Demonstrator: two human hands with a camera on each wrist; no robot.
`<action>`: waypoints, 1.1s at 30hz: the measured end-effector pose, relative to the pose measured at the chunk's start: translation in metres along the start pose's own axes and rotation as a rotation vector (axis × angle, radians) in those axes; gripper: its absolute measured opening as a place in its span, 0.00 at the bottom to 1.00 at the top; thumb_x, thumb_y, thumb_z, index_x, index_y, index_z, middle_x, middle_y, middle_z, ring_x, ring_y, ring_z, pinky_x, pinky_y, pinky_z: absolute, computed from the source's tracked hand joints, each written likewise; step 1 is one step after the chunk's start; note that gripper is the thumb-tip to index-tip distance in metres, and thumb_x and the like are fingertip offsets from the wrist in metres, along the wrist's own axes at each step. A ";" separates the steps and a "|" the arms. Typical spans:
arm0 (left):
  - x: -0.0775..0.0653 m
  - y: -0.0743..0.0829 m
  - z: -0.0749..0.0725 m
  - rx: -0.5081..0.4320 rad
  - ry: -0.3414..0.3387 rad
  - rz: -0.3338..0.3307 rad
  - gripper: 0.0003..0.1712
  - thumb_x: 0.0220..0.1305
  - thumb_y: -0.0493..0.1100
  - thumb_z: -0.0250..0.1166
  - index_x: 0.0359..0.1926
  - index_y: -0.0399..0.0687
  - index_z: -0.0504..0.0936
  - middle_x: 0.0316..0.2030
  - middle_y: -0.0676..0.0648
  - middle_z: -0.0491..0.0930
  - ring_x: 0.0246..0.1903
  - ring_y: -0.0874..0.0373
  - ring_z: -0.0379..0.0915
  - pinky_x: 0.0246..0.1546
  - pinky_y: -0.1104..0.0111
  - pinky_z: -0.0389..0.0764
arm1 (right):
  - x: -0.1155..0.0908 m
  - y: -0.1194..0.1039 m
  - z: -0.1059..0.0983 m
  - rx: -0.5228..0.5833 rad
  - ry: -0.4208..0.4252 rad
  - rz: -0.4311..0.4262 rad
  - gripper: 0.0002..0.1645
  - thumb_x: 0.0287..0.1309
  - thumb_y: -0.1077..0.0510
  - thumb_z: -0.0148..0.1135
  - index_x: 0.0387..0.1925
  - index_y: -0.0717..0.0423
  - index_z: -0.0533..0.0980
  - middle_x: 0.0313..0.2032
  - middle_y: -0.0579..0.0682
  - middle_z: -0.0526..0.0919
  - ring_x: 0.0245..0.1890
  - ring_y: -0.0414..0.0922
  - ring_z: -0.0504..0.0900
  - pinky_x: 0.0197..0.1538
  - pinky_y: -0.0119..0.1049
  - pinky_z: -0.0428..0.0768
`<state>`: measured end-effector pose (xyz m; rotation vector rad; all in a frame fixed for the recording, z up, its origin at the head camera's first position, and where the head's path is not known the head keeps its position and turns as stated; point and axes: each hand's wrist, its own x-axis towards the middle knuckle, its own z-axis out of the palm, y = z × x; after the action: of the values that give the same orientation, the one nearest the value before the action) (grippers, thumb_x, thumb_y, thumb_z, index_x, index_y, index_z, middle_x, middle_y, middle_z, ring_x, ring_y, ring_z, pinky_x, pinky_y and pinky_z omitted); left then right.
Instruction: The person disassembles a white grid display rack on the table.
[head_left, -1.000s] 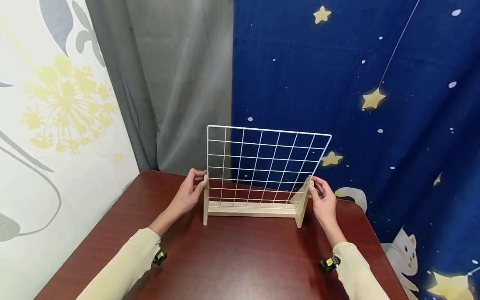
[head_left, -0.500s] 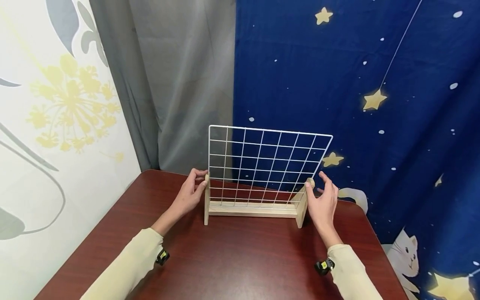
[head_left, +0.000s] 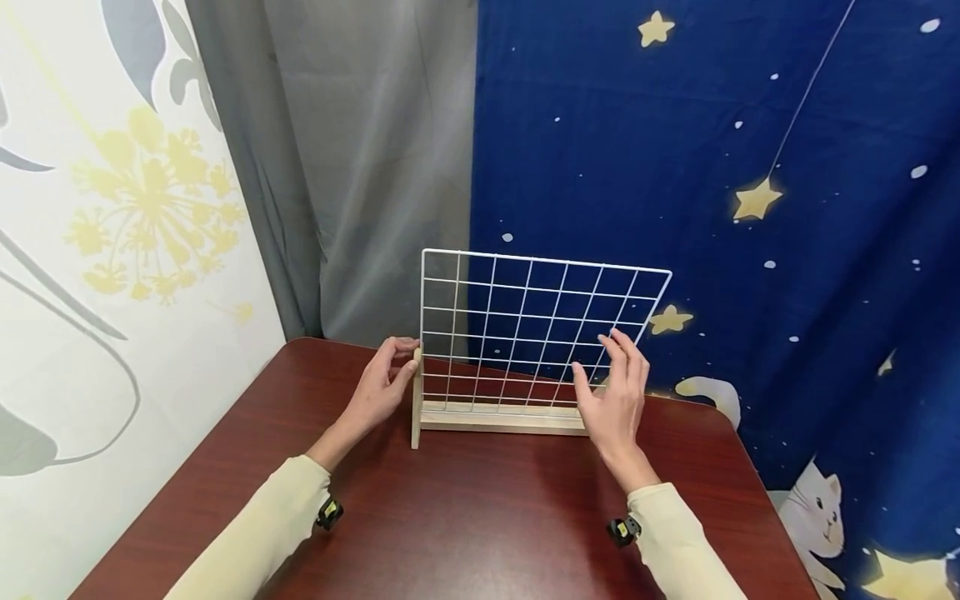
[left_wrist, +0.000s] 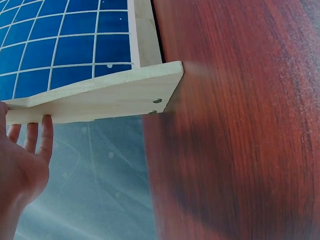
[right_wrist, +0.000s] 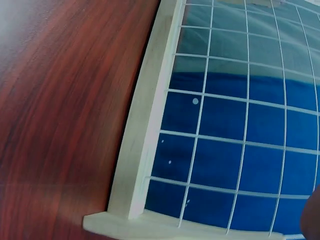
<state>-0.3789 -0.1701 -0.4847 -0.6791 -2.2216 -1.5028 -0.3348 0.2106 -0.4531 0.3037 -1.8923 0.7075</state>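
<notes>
A white wire grid panel (head_left: 514, 338) stands upright in a pale wooden stand (head_left: 502, 419), leaning slightly back. My left hand (head_left: 378, 386) pinches the upper end of the stand's left side piece; in the left wrist view several fingers touch the outer face of that side piece (left_wrist: 110, 95), below which two screw heads show. Spread and loosely bent, my right hand (head_left: 618, 408) is in front of the grid's lower right part and holds nothing. It hides most of the right side piece in the head view. The right wrist view shows that side piece's foot (right_wrist: 150, 227).
The stand rests on a dark red wooden table (head_left: 480, 517). Behind the table hang a grey curtain (head_left: 382, 167) and a blue curtain (head_left: 600, 167) with stars. A white patterned cloth (head_left: 150, 375) hangs at the left.
My right hand has let go of the right side piece's top and moved left, in front of the grid. My left hand stays at the left side piece.
</notes>
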 end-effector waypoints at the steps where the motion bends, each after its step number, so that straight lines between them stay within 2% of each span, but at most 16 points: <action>1: 0.000 0.000 0.000 0.001 0.003 0.004 0.12 0.77 0.35 0.62 0.57 0.40 0.76 0.65 0.40 0.78 0.63 0.46 0.79 0.52 0.72 0.84 | 0.001 -0.002 0.002 0.001 0.000 -0.030 0.34 0.61 0.56 0.74 0.67 0.58 0.76 0.70 0.60 0.75 0.68 0.63 0.71 0.68 0.52 0.70; 4: -0.001 0.000 0.001 0.005 0.013 0.013 0.13 0.77 0.35 0.62 0.59 0.40 0.77 0.66 0.41 0.77 0.62 0.47 0.79 0.52 0.75 0.83 | 0.002 -0.009 0.009 0.004 -0.010 -0.113 0.35 0.59 0.58 0.75 0.68 0.56 0.76 0.70 0.61 0.75 0.66 0.64 0.73 0.68 0.54 0.71; 11: -0.001 0.002 0.005 0.012 0.054 0.040 0.14 0.76 0.32 0.61 0.59 0.37 0.76 0.65 0.38 0.77 0.62 0.43 0.79 0.51 0.86 0.76 | 0.003 -0.028 0.025 0.032 -0.074 -0.219 0.40 0.55 0.63 0.79 0.70 0.50 0.77 0.73 0.60 0.73 0.69 0.62 0.74 0.54 0.48 0.85; 16: -0.001 0.001 0.007 0.003 0.073 0.044 0.15 0.76 0.29 0.59 0.59 0.31 0.75 0.64 0.34 0.77 0.61 0.38 0.78 0.51 0.86 0.75 | -0.006 -0.042 0.039 -0.089 -0.162 -0.248 0.43 0.59 0.56 0.78 0.75 0.43 0.72 0.78 0.58 0.67 0.75 0.63 0.67 0.63 0.57 0.83; 19: -0.001 0.000 0.007 -0.003 0.064 0.037 0.14 0.76 0.30 0.60 0.60 0.32 0.75 0.65 0.35 0.77 0.61 0.41 0.78 0.51 0.85 0.76 | -0.012 -0.048 0.046 -0.165 -0.188 -0.258 0.47 0.58 0.54 0.79 0.77 0.40 0.70 0.79 0.57 0.64 0.76 0.65 0.65 0.67 0.61 0.80; 21: -0.001 -0.002 0.006 0.002 0.052 0.033 0.14 0.77 0.32 0.61 0.60 0.35 0.76 0.65 0.37 0.77 0.62 0.44 0.79 0.52 0.81 0.79 | -0.014 -0.051 0.050 -0.194 -0.193 -0.255 0.48 0.57 0.53 0.80 0.77 0.38 0.69 0.80 0.56 0.63 0.77 0.66 0.65 0.67 0.60 0.80; 27: -0.001 -0.004 0.003 -0.021 0.027 0.005 0.14 0.78 0.36 0.61 0.60 0.41 0.76 0.66 0.41 0.77 0.63 0.47 0.79 0.54 0.74 0.83 | -0.019 -0.053 0.061 -0.223 -0.209 -0.242 0.50 0.55 0.56 0.81 0.77 0.38 0.69 0.80 0.55 0.64 0.76 0.66 0.65 0.67 0.55 0.80; 31: -0.002 -0.003 0.004 -0.027 0.016 -0.002 0.13 0.78 0.35 0.60 0.60 0.39 0.75 0.66 0.40 0.77 0.64 0.45 0.79 0.55 0.68 0.85 | -0.025 -0.052 0.065 -0.208 -0.232 -0.239 0.50 0.54 0.59 0.81 0.77 0.40 0.70 0.79 0.56 0.65 0.76 0.67 0.65 0.71 0.57 0.78; 33: -0.002 -0.003 0.004 -0.024 0.015 0.000 0.14 0.79 0.35 0.59 0.60 0.39 0.75 0.67 0.40 0.76 0.64 0.45 0.79 0.56 0.71 0.84 | -0.028 -0.051 0.067 -0.203 -0.238 -0.237 0.50 0.55 0.60 0.81 0.77 0.40 0.69 0.80 0.57 0.64 0.77 0.68 0.64 0.73 0.59 0.75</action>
<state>-0.3788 -0.1672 -0.4894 -0.6728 -2.1966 -1.5319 -0.3474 0.1264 -0.4799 0.4900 -2.0903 0.3274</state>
